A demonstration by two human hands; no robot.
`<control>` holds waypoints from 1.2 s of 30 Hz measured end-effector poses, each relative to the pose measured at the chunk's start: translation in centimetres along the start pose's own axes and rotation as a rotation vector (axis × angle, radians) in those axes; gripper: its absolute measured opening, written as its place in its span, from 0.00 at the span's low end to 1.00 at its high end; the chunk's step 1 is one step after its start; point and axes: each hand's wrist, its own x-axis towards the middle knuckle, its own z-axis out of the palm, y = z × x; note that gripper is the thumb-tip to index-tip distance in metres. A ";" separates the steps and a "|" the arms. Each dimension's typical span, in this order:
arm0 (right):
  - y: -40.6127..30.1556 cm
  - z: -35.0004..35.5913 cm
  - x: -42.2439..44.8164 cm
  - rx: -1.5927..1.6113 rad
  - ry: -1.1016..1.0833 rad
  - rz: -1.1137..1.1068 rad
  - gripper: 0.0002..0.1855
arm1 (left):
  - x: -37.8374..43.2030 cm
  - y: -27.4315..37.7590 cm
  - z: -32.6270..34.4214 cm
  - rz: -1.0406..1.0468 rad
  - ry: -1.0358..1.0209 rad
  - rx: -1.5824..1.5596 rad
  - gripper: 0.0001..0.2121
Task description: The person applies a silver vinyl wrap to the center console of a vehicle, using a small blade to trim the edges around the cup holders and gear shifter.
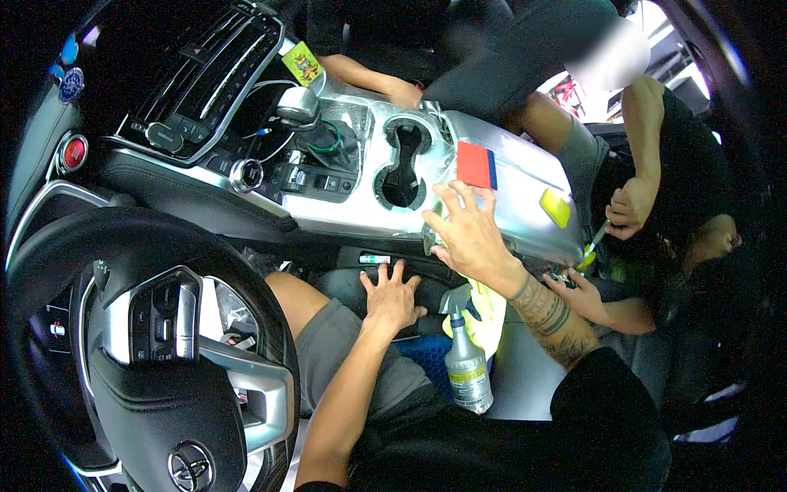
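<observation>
My left hand point(393, 298) lies with fingers spread on the dark seat edge, holding nothing. Just beyond its fingertips is a small white tube point(374, 259) with green and red markings. My right hand point(470, 230), fingers apart and bent, is over the near edge of the silver centre console point(332, 214), behind the cup holders point(399, 194). Clear film point(428, 240) shows by its thumb; whether the fingers touch it, I cannot tell. A red squeegee card point(473, 165) with a blue edge lies on the armrest lid point(522, 166). Farther back on that lid is a yellow squeegee point(555, 208).
A spray bottle point(468, 372) and a yellow-green cloth point(492, 317) lie beside my lap. Another person's hand point(633, 206) holds a yellow-tipped tool point(595, 243) at the console's rear. Across the console, a forearm point(369, 77) reaches in. The steering wheel point(246, 246) is at left; a gear lever point(299, 107) rises ahead.
</observation>
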 end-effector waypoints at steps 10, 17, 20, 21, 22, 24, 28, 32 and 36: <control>6.2 2.3 4.2 0.318 0.000 -0.035 0.09 | 7.3 0.5 -3.9 0.044 0.375 -0.886 0.11; 9.7 4.0 12.4 -0.021 -1.013 -0.389 0.13 | 5.2 3.2 -2.5 0.146 0.556 -0.967 0.22; 10.3 3.3 12.6 -0.014 -1.087 -0.333 0.13 | 5.0 4.1 -1.7 0.248 0.571 -1.042 0.30; 10.4 3.4 12.5 0.004 -1.096 -0.320 0.13 | 4.8 4.2 -1.7 0.285 0.618 -1.050 0.31; 10.5 3.4 12.5 0.009 -1.109 -0.313 0.13 | 4.4 4.4 -1.7 0.280 0.617 -1.058 0.31; 10.6 3.2 12.5 0.020 -1.128 -0.293 0.13 | 3.4 4.6 -1.9 0.189 0.607 -1.068 0.32; 10.5 3.0 12.3 0.040 -1.143 -0.274 0.13 | 3.0 4.2 -1.8 0.011 0.653 -1.006 0.29; 10.6 3.0 12.5 0.035 -1.157 -0.278 0.13 | 3.9 2.6 -2.8 0.048 0.610 -0.985 0.19; 10.8 3.1 12.1 0.060 -1.168 -0.270 0.13 | 6.4 0.6 -4.8 0.065 0.744 -0.955 0.15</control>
